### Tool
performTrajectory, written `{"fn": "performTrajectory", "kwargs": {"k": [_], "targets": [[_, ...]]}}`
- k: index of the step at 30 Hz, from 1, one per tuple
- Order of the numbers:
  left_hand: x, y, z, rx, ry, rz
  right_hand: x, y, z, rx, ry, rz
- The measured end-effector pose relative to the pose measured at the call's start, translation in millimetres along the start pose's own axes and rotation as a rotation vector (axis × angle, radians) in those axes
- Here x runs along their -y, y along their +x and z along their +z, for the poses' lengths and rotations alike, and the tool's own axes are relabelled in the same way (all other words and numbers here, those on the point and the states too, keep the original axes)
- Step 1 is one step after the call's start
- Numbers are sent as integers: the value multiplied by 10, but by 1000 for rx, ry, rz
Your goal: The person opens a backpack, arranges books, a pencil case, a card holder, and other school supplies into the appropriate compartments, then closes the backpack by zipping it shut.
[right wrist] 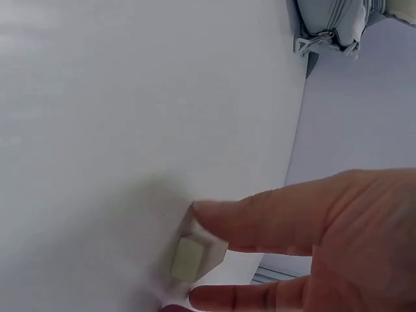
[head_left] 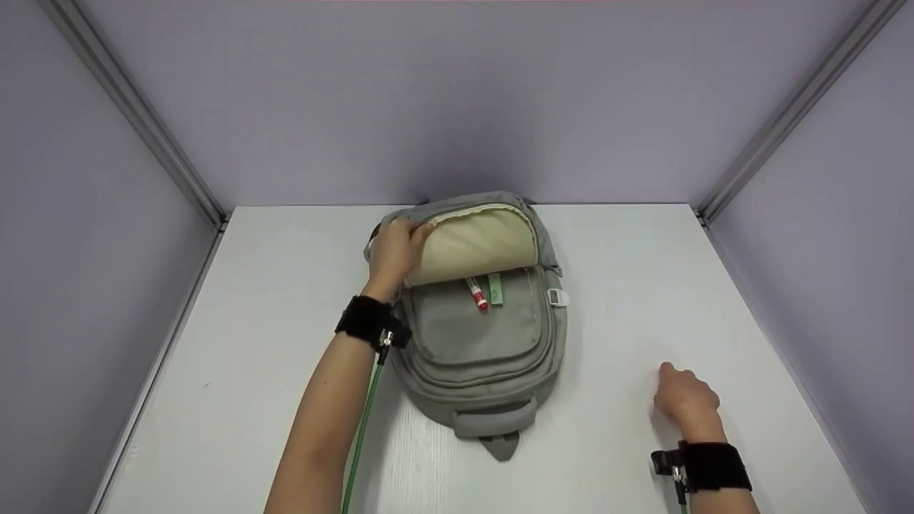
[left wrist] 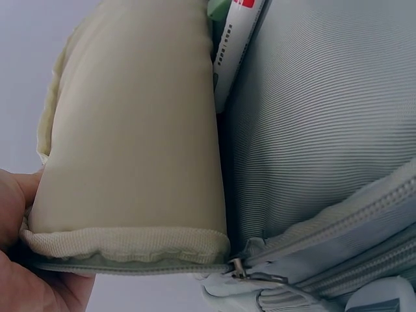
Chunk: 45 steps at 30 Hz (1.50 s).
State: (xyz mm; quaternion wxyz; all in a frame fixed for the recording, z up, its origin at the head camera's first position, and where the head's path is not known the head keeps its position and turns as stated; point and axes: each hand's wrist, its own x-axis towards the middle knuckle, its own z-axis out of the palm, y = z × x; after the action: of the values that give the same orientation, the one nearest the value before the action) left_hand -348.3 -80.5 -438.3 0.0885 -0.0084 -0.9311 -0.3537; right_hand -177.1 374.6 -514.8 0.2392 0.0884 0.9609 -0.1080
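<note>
A grey backpack lies on the white table with its front pocket unzipped. My left hand grips the left edge of the pocket flap, folding it back so its cream lining shows. In the left wrist view, thumb and fingers lie on either side of the flap's zipped edge. A marker with a red cap and a green strip-like object stick out of the pocket. Low over the table on the right, my right hand pinches a small pale block; the head view hides that block.
Behind the backpack stands a pale back wall, with side walls at left and right. A carry handle faces the near side. A green cable runs from the left wrist strap.
</note>
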Motion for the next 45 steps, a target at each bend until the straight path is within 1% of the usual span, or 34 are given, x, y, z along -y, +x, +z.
{"fn": "performTrajectory", "kwargs": {"k": [6, 12, 15, 20, 23, 26, 30, 35, 41, 45], "targets": [[-11, -4, -4, 2, 2, -3, 18, 26, 36, -34, 46, -23], [-18, -14, -13, 27, -18, -9, 48, 52, 59, -44, 49, -11], [-19, -11, -13, 26, -22, -9, 54, 69, 60, -72, 47, -6], [-23, -3, -4, 20, -19, -15, 54, 89, 41, -106, 78, -5], [-21, -3, -2, 22, -15, -18, 77, 86, 21, -129, 109, -25], [-20, -5, -6, 26, -16, -24, 152, 74, -9, -187, 154, -82], [-12, -9, -17, 22, -19, -30, 355, 61, -54, -307, 193, -199], [6, -13, -20, 12, -16, -30, 749, 31, -117, -432, 215, -331], [16, -16, -10, 1, -55, -9, 1311, -32, -122, -513, 287, -491], [24, -18, 2, -5, -48, -2, 1630, -50, -113, -545, 350, -605]]}}
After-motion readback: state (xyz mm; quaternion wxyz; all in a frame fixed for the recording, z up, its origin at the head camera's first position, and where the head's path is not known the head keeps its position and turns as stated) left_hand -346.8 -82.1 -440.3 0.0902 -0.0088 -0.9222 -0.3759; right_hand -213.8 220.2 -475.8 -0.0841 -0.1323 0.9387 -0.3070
